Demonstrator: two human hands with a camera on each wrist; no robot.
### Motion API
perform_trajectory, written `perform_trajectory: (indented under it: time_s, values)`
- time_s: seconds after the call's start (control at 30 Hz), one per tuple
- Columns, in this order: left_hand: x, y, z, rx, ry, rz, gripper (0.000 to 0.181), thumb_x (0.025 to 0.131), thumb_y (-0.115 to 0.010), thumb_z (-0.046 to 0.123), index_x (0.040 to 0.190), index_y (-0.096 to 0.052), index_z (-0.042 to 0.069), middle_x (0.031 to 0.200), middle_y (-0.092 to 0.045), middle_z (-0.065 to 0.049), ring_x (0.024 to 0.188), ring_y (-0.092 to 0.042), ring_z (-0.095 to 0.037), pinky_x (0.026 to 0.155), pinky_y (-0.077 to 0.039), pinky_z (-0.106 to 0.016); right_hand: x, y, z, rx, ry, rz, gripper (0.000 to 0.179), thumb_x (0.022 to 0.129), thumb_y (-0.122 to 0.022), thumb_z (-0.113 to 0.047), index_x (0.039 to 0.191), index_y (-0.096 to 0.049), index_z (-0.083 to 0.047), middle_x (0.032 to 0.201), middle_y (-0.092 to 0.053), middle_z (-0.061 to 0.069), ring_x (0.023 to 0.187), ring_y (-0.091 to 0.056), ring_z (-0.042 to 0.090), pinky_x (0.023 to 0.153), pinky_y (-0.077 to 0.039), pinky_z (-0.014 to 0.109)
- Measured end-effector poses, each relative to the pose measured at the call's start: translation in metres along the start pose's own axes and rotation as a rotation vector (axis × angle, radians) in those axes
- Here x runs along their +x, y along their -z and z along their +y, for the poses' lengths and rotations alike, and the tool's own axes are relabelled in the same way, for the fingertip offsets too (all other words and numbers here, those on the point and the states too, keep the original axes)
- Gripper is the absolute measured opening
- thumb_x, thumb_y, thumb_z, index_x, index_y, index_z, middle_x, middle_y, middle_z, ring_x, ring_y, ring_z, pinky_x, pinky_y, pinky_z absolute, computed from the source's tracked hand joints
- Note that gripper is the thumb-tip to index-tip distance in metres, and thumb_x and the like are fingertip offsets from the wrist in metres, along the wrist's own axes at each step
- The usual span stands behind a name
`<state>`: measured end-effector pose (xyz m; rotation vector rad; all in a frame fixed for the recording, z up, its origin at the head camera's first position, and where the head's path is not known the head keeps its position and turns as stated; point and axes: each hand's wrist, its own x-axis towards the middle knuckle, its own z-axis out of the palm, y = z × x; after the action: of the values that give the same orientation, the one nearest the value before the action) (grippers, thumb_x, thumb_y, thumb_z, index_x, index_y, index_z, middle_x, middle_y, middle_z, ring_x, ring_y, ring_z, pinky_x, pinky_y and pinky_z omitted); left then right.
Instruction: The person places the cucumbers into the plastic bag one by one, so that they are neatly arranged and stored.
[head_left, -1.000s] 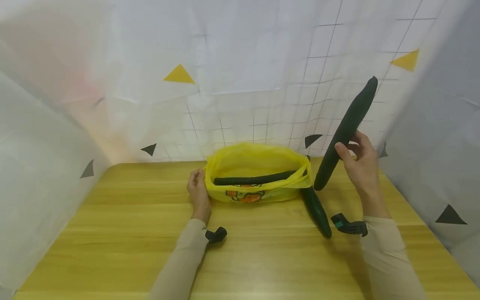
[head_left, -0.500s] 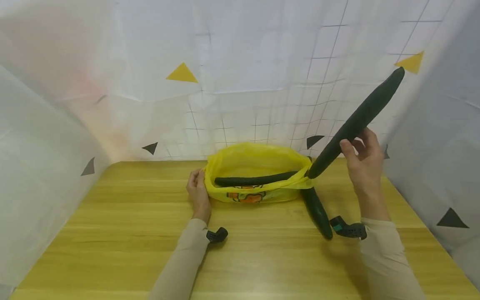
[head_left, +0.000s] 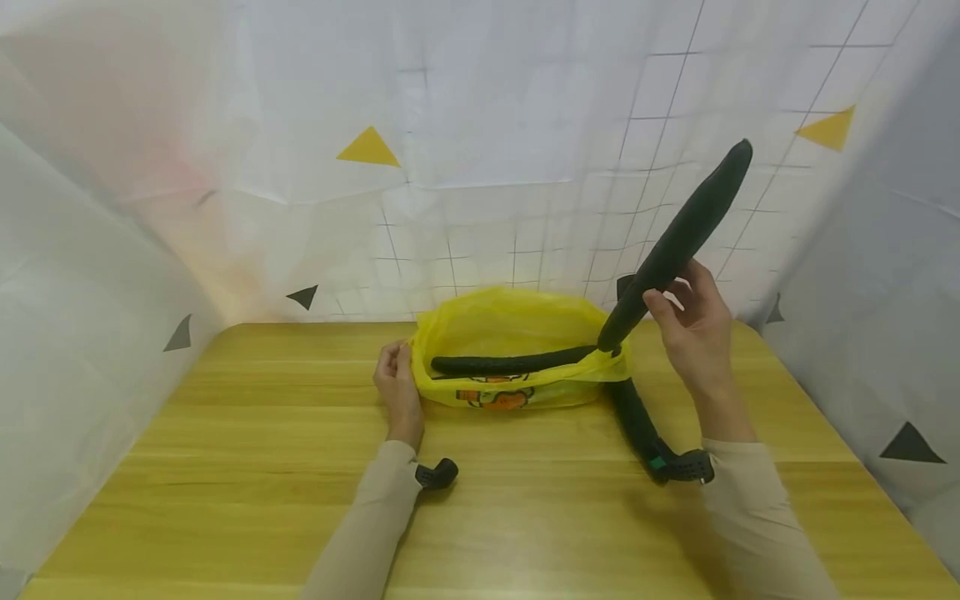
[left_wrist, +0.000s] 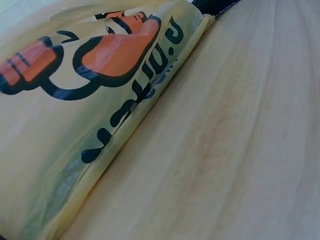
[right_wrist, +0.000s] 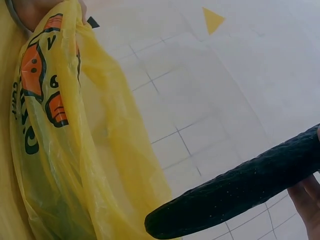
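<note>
A yellow plastic bag (head_left: 558, 395) with an orange and black print lies with its mouth spread wide. My left hand (head_left: 399, 390) grips the bag's left edge; the left wrist view has only the printed side of the bag (left_wrist: 30, 135) and no fingers. One dark green cucumber (head_left: 502, 365) lies lengthwise in the bag. In my right hand (head_left: 696, 333) I hold another cucumber (head_left: 686, 233), tilted, its lower end at the right side of the bag's mouth. The right wrist view shows this cucumber (right_wrist: 235, 192) overlapping the bag's rim.
A third cucumber (head_left: 632, 417) rests on the wooden table (head_left: 247, 467) at the bag's right end, partly hidden by the bag and the right wrist camera (head_left: 686, 465). White sheeting (head_left: 495, 100) with yellow and black triangles stands behind and on both sides.
My right hand moved slightly right while tipping the cucumber, then back left, bringing its lower end over the bag's right rim. The left hand keeps its grip in place.
</note>
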<state>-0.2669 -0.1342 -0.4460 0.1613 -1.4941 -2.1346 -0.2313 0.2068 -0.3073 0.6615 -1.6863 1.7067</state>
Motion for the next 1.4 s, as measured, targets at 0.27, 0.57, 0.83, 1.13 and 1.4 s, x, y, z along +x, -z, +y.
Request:
perform_trajectory:
  time_s: [0.27,0.57,0.83,1.13,1.4]
  values:
    - [-0.002,-0.005,0.000,-0.003,0.000,0.000,0.024,0.096,-0.056,0.026,0.101,-0.061,0.003,0.091,-0.060,-0.001,0.083,-0.058,-0.010,0.072,-0.050,-0.019,-0.003,-0.008,-0.006,0.066,0.018,-0.052,0.050,0.084,-0.053,0.020,0.131,-0.047,0.007,0.120,-0.055,0.010,0.100,-0.059,0.018,0.088,-0.050,0.019]
    - [-0.005,-0.010,0.001,-0.002,0.007,-0.021,0.030,0.096,-0.054,0.026,0.107,-0.059,-0.001,0.092,-0.059,-0.002,0.081,-0.057,-0.009,0.069,-0.049,-0.017,-0.007,-0.003,0.017,0.026,0.000,-0.093,0.053,0.087,-0.051,0.017,0.137,-0.042,0.001,0.126,-0.053,0.007,0.108,-0.057,0.016,0.094,-0.047,0.018]
    - [-0.004,-0.011,-0.001,0.014,0.009,-0.002,0.028,0.096,-0.055,0.028,0.104,-0.060,0.001,0.089,-0.059,0.000,0.081,-0.057,-0.009,0.069,-0.048,-0.017,-0.008,-0.014,0.018,-0.064,0.008,-0.173,0.054,0.086,-0.051,0.019,0.136,-0.042,0.002,0.125,-0.053,0.003,0.112,-0.056,0.014,0.097,-0.045,0.019]
    - [-0.004,-0.010,0.002,0.005,0.017,-0.018,0.023,0.096,-0.054,0.022,0.103,-0.060,0.000,0.087,-0.057,0.002,0.078,-0.055,-0.008,0.069,-0.047,-0.017,-0.011,-0.027,0.012,-0.192,-0.012,-0.246,0.049,0.087,-0.054,0.015,0.133,-0.044,0.003,0.121,-0.054,-0.004,0.113,-0.055,0.006,0.096,-0.043,0.015]
    - [-0.012,-0.012,0.020,0.029,0.004,-0.027,0.024,0.097,-0.051,0.015,0.106,-0.058,-0.006,0.086,-0.057,0.000,0.078,-0.055,-0.007,0.069,-0.047,-0.017,-0.010,-0.032,0.017,-0.213,0.019,-0.289,0.050,0.085,-0.055,0.017,0.132,-0.044,0.005,0.121,-0.054,0.005,0.116,-0.054,0.005,0.097,-0.043,0.017]
